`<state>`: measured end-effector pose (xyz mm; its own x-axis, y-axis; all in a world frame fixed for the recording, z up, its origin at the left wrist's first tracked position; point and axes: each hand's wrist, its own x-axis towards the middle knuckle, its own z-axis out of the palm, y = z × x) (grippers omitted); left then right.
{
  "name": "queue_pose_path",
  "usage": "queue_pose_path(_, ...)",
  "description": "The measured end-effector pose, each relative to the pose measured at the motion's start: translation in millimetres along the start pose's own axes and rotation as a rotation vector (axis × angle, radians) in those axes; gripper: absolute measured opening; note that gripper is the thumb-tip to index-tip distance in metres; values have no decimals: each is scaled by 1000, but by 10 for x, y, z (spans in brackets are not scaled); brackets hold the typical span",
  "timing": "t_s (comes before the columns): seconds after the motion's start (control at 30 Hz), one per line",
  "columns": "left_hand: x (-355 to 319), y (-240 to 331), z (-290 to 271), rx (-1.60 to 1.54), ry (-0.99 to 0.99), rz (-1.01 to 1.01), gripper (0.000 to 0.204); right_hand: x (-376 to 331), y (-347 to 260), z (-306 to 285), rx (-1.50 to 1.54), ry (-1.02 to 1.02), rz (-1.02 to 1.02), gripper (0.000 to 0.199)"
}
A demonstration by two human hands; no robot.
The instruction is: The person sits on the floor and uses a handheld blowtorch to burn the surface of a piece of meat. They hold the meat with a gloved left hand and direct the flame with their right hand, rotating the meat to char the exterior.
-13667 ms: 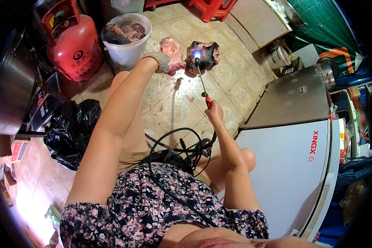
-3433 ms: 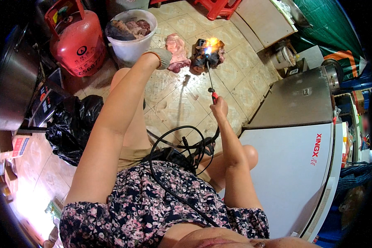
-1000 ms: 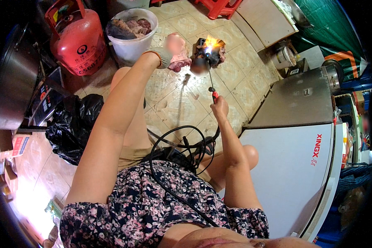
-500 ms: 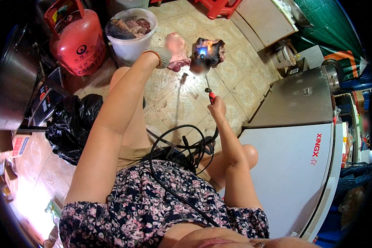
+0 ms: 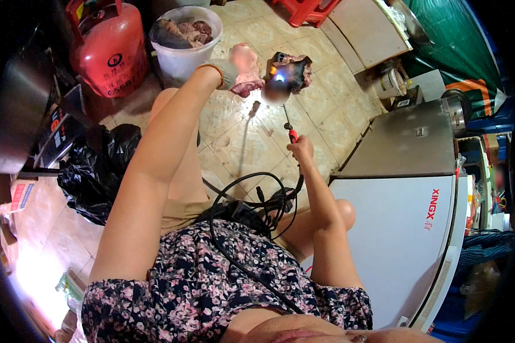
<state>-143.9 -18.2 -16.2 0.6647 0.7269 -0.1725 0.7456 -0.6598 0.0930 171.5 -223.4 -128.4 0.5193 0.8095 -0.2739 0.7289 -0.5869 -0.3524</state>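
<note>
In my right hand [image 5: 302,150], closed round its red handle, is a gas torch [image 5: 287,121] with a thin metal tube. Its blue and orange flame [image 5: 278,75] plays on the left side of a charred, blackened piece of meat [image 5: 298,71] on the floor. A blurred patch hides the torch head. My left hand [image 5: 228,75], in a pale knitted glove with an orange cuff, rests against the left side of a raw pink piece of meat [image 5: 248,74]. Its fingers are not clearly visible. A black hose [image 5: 241,178] loops over my lap.
A white bucket [image 5: 184,64] of meat pieces stands beyond my left forearm, beside a red gas cylinder [image 5: 110,54]. Black plastic bags [image 5: 97,171] lie at left. A white fridge [image 5: 392,228] is close at right; a red stool [image 5: 303,11] stands at the back.
The flame has shifted slightly left and down on the charred meat, and its blue glow looks smaller. The view has turned a little. Both hands keep nearly the same places.
</note>
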Motion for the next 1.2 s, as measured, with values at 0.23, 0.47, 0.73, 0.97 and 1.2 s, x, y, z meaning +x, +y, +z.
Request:
queue_pose_path(0.23,-191,157,-288,-13,-80,68,26,-49,81,-34,78,-40,69,22)
queue_pose_path(0.47,-144,109,-134,-31,-36,42,24,36,153,75,34,-27,46,25)
queue_pose_path(0.73,-61,44,-68,-40,-15,121,24,78,98,187,-96,17,15,33)
queue_pose_path(0.97,-104,43,-80,-169,63,121,23,-125,-76,35,-44,-87,142,31)
queue_pose_path(1.2,2,-216,30,-200,-18,14,28,-43,42,234,-67,34,137,31)
